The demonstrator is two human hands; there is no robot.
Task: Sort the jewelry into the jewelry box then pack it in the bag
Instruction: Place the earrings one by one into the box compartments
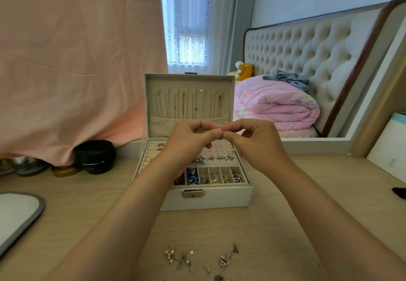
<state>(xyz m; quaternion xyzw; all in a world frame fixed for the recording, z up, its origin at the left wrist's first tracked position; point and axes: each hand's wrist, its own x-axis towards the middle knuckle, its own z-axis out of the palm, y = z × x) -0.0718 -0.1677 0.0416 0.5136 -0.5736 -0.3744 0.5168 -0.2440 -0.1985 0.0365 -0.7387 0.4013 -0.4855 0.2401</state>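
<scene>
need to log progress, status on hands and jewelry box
Left hand and right hand pinched together over box, item too small to tell. Box open, part filled. Loose jewelry on table. Nothing in the way.

White jewelry box [208, 199], beige lining. Pink floral quilt [274, 105] at two o'clock; salmon-pink cloth [77, 61] at ten; pale woodgrain tabletop [87, 192].

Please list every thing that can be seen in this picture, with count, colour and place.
jewelry box: one, white, open, middle of table
necklaces: several, gold and silver, hanging in lid
loose jewelry: small pile, gold and silver, table near edge
table: one, light wood
round case: one, black, left under pink cloth
pink cloth: one, left
folded quilt: one, pink, on bed
left hand; right hand: fingertips pinched together above box; held item too small to tell
</scene>
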